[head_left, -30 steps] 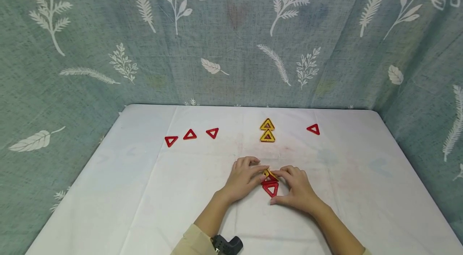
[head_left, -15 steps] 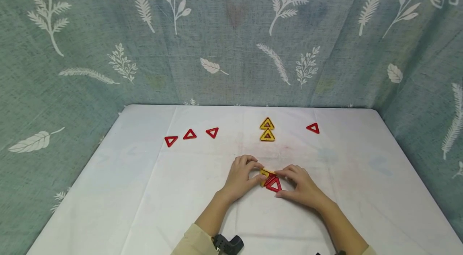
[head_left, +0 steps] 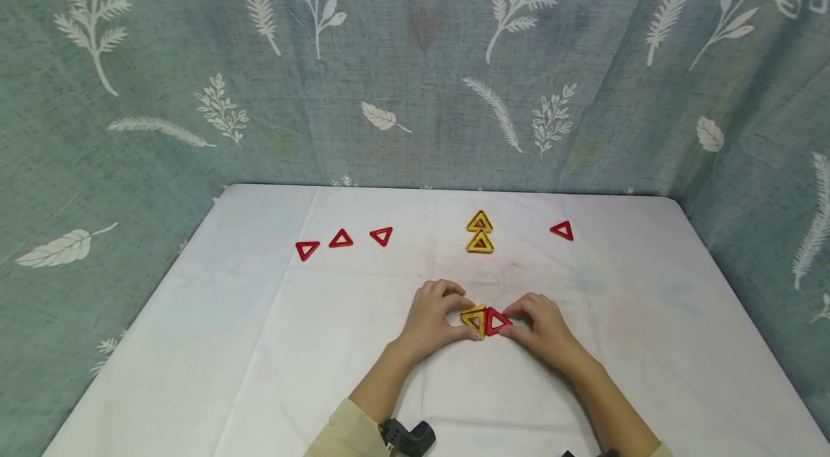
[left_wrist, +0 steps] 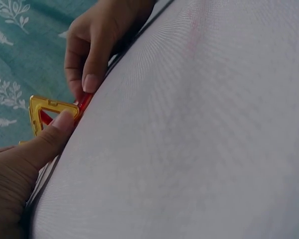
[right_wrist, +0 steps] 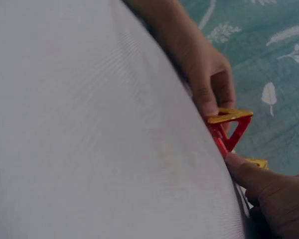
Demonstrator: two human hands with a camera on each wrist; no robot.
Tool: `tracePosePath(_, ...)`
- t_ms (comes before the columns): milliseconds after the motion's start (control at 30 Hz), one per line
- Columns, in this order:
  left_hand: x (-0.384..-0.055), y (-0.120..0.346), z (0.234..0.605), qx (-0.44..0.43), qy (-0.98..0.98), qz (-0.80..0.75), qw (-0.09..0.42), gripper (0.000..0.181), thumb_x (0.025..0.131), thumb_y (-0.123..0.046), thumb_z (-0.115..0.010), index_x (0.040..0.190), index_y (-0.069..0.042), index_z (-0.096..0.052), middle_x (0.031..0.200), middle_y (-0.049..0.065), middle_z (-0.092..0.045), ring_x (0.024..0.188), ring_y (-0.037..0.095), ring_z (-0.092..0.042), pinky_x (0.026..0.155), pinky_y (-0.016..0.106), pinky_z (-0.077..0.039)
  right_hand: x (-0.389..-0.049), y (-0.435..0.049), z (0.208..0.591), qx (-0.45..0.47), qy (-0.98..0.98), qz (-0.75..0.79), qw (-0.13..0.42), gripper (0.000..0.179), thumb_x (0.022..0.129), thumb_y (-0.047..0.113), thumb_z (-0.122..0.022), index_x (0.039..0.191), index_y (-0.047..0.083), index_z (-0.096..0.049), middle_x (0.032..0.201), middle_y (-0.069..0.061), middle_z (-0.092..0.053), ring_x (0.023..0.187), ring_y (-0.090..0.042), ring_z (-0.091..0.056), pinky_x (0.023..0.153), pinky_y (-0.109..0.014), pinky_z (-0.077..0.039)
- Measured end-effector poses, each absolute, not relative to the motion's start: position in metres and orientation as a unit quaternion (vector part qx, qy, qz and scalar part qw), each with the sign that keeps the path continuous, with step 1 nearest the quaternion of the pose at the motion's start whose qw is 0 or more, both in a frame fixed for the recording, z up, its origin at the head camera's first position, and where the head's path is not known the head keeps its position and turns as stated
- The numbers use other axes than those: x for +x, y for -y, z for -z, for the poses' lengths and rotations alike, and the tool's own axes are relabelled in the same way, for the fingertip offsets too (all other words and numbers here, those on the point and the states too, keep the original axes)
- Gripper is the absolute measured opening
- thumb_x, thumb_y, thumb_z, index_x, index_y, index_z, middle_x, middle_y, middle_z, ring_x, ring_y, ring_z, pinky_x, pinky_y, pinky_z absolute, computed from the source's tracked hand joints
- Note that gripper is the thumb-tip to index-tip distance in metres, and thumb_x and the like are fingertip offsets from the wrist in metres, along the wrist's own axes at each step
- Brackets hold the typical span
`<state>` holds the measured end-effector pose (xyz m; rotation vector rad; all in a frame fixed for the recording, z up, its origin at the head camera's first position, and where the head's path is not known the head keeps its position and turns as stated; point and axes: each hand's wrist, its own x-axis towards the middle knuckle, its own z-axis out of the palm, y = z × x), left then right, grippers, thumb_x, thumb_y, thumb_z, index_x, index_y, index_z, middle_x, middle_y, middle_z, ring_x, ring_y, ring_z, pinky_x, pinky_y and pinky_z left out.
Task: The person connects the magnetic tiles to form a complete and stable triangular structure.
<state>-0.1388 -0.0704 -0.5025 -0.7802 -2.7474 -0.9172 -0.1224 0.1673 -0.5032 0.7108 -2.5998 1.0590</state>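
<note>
In the middle of the table, a yellow triangular magnetic tile (head_left: 481, 328) stands tilted against other tiles. Its left side is pinched by my left hand (head_left: 436, 320), with the thumb on its near corner in the left wrist view. A red triangular magnetic tile (head_left: 490, 322) lies flat and touches it on the right. The tip of this red tile is between the thumb and fingers of my right hand (head_left: 543, 331). Another red tile (right_wrist: 239, 133) slopes up beneath the yellow one in the right wrist view. Fingers partly hide how the joined tiles meet.
Two yellow-topped triangular pieces (head_left: 480, 243) stand one behind the other farther back. Several loose red triangles lie along the back, including one red triangle (head_left: 340, 239) at left and a lone red triangle (head_left: 563, 230) at right. A patterned curtain (head_left: 415, 82) surrounds the white-covered table (head_left: 337, 370).
The joined tiles have turned anticlockwise, so the flat red tile has swung from the near side to the right. Both hands have shifted their grip around them.
</note>
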Motion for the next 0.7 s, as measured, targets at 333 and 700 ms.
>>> tracePosePath(333, -0.139, 0.069, 0.504, -0.253, 0.911, 0.317, 0.072, 0.04, 0.07, -0.044, -0.079, 0.101, -0.02, -0.073, 0.111, -0.004, -0.055, 0.103, 0.016, -0.045, 0.091, 0.036, -0.036, -0.12, -0.163, 0.508, 0.253, 0.878, -0.361, 0.186, 0.027, 0.066, 0.014, -0.084, 0.088, 0.012, -0.068, 0.082, 0.008, -0.062, 0.076, -0.006, -0.049, 0.07, -0.026, -0.04)
tracePosePath(700, -0.14, 0.07, 0.503, -0.278, 0.909, 0.294, 0.099, 0.043, 0.07, -0.042, -0.079, 0.108, -0.021, -0.073, 0.11, -0.003, -0.058, 0.102, 0.016, -0.048, 0.09, 0.036, -0.037, -0.125, -0.154, 0.51, 0.287, 0.834, -0.427, 0.197, 0.034, 0.064, 0.004, -0.082, 0.096, 0.002, -0.072, 0.081, 0.001, -0.062, 0.07, -0.008, -0.05, 0.063, -0.018, -0.041)
